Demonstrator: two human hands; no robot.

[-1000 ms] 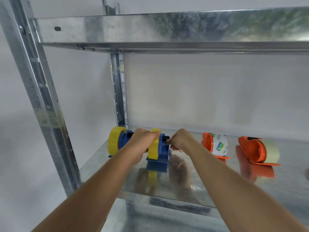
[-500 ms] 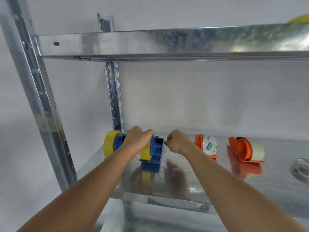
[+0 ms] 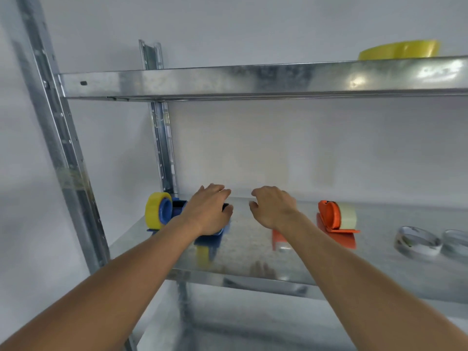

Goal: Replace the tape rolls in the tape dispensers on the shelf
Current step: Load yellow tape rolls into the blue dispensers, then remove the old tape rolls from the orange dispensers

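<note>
On the metal shelf point(image 3: 253, 272) a blue tape dispenser with a yellow roll point(image 3: 155, 211) stands at the left. My left hand point(image 3: 207, 211) lies over a second blue dispenser point(image 3: 211, 236), fingers loosely bent, hiding its roll. My right hand point(image 3: 273, 209) hovers just to its right, fingers relaxed, holding nothing. It covers an orange dispenser, of which only the reflection shows on the shelf. Another orange dispenser with a clear roll point(image 3: 338, 217) stands further right.
Clear tape rolls point(image 3: 417, 241) lie flat at the shelf's right end. Yellow tape rolls point(image 3: 400, 49) sit on the upper shelf point(image 3: 228, 82). Steel uprights point(image 3: 63, 153) stand at the left, with a white wall behind.
My right hand has let go by the second blue dispenser and moved right, fingers loosened. My left hand's tight grip has relaxed. The view has tilted up, showing the upper shelf's rolls.
</note>
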